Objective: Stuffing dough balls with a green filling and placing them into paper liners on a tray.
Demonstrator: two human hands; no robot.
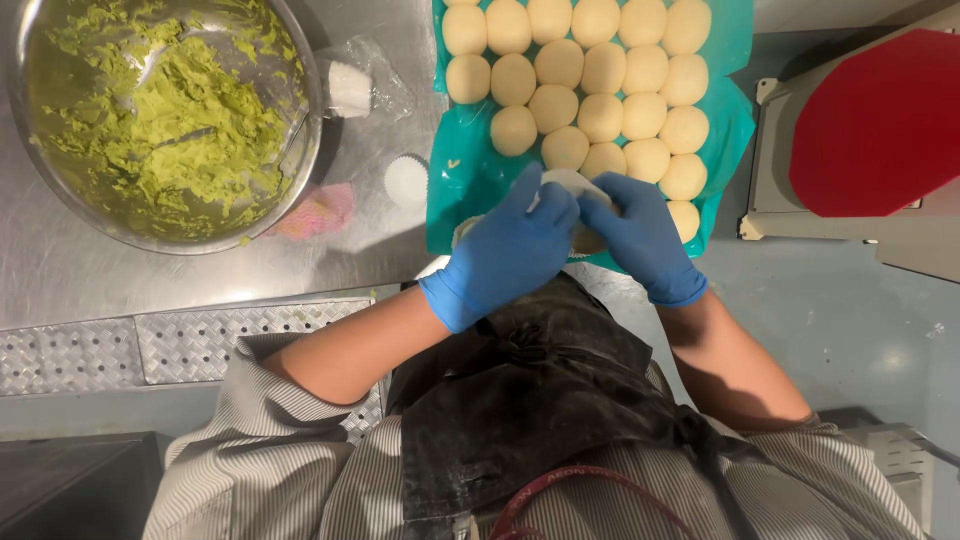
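Dough, a pale flattened round piece (570,185), sits between your two hands at the near edge of the teal plastic sheet (470,180), just in front of the packed rows of smooth cream-coloured dough balls (590,75).

Going left to right: the large steel mixing bowl (300,120) at the far left of the steel counter (80,270) holds plenty of green paste (170,120) smeared over its bottom and walls. Beside it lie white paper cups, one on its side (348,90) and one upright (406,180). On the sheet about twenty balls look already shaped, so I judge the batch well along, with much filling left.

Your left hand (505,250), in a blue glove, curls its fingers (545,205) closed over the dough's left side. Your right hand (645,235) pinches the right side, fingers bent and gripping. What lies inside the dough I cannot tell.
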